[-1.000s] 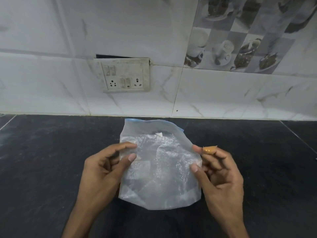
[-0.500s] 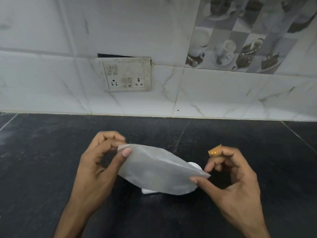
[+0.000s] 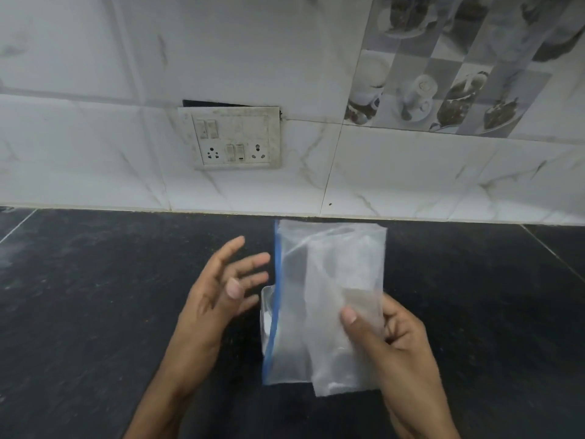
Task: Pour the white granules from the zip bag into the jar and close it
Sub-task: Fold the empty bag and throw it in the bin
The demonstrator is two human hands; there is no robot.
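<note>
**Zip bag pinched up, right of center**

Right hand (image 3: 392, 340) pinching the zip bag (image 3: 326, 299) by its lower right edge, blue zip strip facing left. Left hand (image 3: 218, 289) spread wide, just beside the strip, not touching. Dark table (image 3: 95, 296) underneath, switchboard (image 3: 231, 137) upper middle.

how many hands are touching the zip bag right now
1. The right hand pinches the zip bag at its right edge. The left hand is open beside the blue strip, apart from it.
</note>
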